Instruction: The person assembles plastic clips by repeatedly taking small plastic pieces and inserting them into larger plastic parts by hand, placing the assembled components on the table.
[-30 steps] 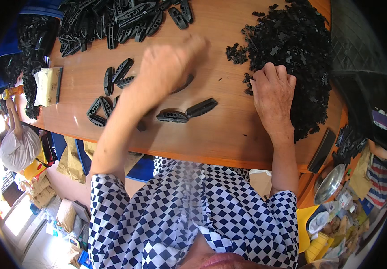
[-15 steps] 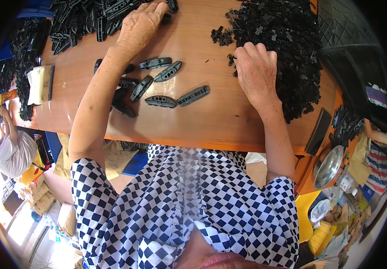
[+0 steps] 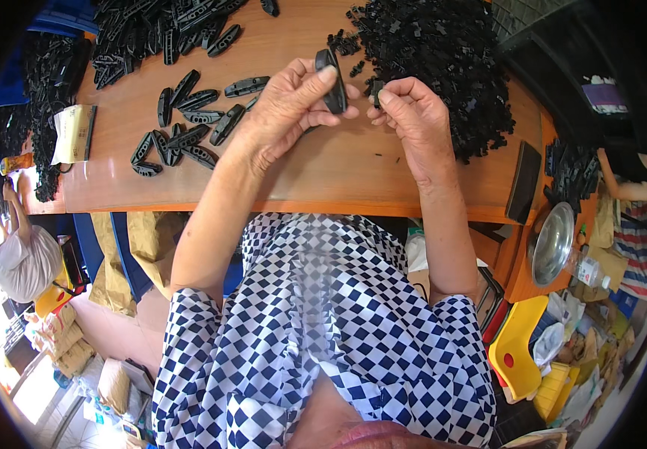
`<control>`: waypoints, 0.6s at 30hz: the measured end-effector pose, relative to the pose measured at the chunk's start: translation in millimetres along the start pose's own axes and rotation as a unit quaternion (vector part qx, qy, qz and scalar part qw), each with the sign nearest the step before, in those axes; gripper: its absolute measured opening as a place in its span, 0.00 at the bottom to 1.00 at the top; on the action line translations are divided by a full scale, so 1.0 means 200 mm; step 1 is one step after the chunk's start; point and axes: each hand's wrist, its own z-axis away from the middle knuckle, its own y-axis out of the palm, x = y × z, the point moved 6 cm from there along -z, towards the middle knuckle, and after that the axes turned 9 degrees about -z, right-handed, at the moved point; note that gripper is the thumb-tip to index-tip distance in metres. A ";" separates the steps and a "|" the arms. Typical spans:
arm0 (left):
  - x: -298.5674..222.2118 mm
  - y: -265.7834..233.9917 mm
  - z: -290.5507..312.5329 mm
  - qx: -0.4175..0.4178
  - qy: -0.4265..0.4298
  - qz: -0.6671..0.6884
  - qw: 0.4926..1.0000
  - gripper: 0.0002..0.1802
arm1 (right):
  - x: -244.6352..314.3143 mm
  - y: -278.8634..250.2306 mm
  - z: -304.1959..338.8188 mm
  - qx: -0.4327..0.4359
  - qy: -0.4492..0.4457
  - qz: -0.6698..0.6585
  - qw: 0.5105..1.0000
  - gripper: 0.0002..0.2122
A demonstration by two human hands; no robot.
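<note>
Over the wooden table (image 3: 368,168) my left hand (image 3: 293,105) grips a long black plastic part (image 3: 331,82) with rounded ends, held nearly upright between thumb and fingers. Close by on its right, my right hand (image 3: 417,120) pinches a small black plastic clip (image 3: 376,91). The two pieces are apart. Several like long parts (image 3: 189,112) lie loose to the left of my left forearm. Behind my right hand spreads a big heap of small black clips (image 3: 443,60). Another pile of long black parts (image 3: 151,37) sits at the far left.
A pale packet (image 3: 70,135) lies at the table's left. A dark flat bar (image 3: 523,183) rests near the right edge, with a metal bowl (image 3: 552,243) beyond it. Other people (image 3: 20,251) sit at the left and right sides.
My left hand has come back from the far pile toward the middle, now with a long black part. My right hand has left the clip heap's edge and moved slightly left with a clip.
</note>
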 end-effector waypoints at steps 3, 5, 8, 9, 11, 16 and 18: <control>0.04 0.08 0.04 -0.013 0.010 -0.011 1.000 0.20 | 0.02 0.00 0.04 -0.004 -0.018 0.022 1.000 0.03; 0.05 0.11 0.06 -0.019 0.015 -0.024 0.999 0.23 | 0.04 0.01 0.06 -0.008 -0.031 0.033 0.999 0.03; 0.05 0.13 0.07 -0.033 0.030 -0.110 0.993 0.28 | 0.06 0.05 0.08 0.004 -0.035 0.024 0.999 0.03; 0.04 0.13 0.08 -0.034 0.031 -0.111 0.993 0.28 | 0.06 0.05 0.08 0.008 -0.047 0.031 0.998 0.03; 0.03 0.15 0.08 -0.039 0.037 -0.178 0.983 0.29 | 0.05 0.05 0.08 0.011 -0.059 0.038 0.998 0.03; 0.00 0.17 0.11 -0.047 0.054 -0.246 0.966 0.30 | 0.06 0.08 0.09 0.040 -0.085 0.079 0.992 0.03; 0.00 0.18 0.11 -0.048 0.062 -0.257 0.963 0.30 | 0.06 0.08 0.09 0.041 -0.088 0.085 0.992 0.03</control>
